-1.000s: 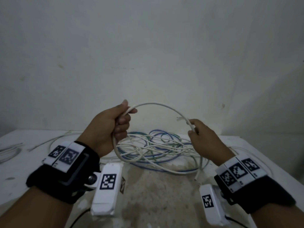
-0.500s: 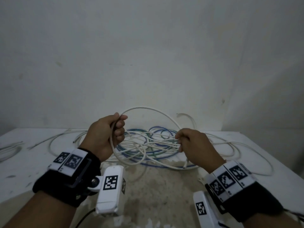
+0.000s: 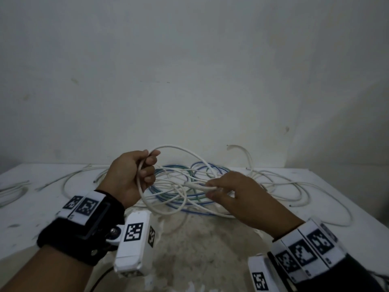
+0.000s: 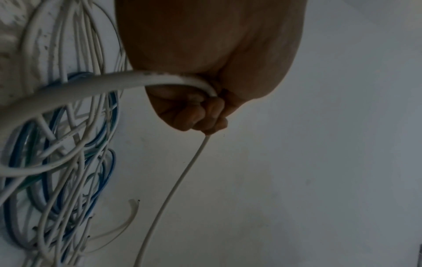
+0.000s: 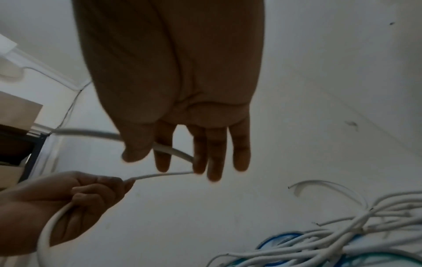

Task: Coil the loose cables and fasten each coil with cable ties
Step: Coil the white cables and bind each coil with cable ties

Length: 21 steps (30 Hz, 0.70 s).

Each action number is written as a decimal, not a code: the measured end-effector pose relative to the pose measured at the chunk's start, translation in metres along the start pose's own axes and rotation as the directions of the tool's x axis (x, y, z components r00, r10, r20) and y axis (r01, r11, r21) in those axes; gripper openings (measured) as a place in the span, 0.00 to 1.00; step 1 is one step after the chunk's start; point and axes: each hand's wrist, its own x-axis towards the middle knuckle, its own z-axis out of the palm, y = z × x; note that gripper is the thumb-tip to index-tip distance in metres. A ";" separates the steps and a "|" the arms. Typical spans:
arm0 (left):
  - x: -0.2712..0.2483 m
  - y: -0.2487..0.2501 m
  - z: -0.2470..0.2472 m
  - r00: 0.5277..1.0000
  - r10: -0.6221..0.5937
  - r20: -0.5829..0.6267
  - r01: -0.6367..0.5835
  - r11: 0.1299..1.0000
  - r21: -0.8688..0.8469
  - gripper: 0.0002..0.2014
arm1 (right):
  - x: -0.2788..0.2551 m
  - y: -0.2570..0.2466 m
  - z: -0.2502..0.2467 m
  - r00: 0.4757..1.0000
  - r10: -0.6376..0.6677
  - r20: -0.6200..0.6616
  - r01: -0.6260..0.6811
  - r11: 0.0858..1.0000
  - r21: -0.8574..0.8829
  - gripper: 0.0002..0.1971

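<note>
While both hands work above the table, the scene reads so:

Table point(image 3: 42, 211): white, its far edge meets the wall point(image 3: 189, 70); its right edge runs down towards the lower right corner in the head view; a bare, stained patch lies near the person, between the two wrists.
Free room: open air above the pile and in front of the wall; bare table at the left, where only a few thin white strands lie by the left edge.
Cable point(image 3: 181, 149): white, thick, held off the table between the hands; it arches up from the left hand, curves right and down towards the right hand, so its long run goes left to right; a lower loop hangs from the left hand and sags just over the pile.
Left hand point(image 3: 130, 175): raised, fingers point(image 4: 194, 115) curled tight round the cable loop, thumb on top.
Right hand point(image 3: 242, 199): lower, over the pile's right side; thumb and first fingers point(image 5: 162, 159) pinch the cable, the other fingers fairly straight and side by side.
Pile point(image 3: 189, 182): tangled white, blue and green cables on the table near the wall, spreading right in wide loops; one cut white end point(image 3: 237, 146) sticks up against the wall.
</note>
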 end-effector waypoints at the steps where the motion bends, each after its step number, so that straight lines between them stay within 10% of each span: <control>1: -0.001 -0.001 0.000 1.000 -0.015 0.005 0.015 1.000 -0.001 0.12 | 0.000 0.003 0.003 0.997 -0.009 -0.074 0.005 0.999 -0.050 0.09; 10: -0.011 -0.018 0.008 0.998 -0.036 0.056 0.037 0.999 -0.007 0.14 | 0.000 -0.013 0.012 0.912 0.038 -0.409 0.098 0.947 0.306 0.10; 21: -0.022 -0.037 0.015 0.995 0.037 0.091 -0.055 0.977 0.205 0.15 | 0.003 -0.017 0.043 0.985 0.104 -0.141 -0.034 0.904 0.426 0.12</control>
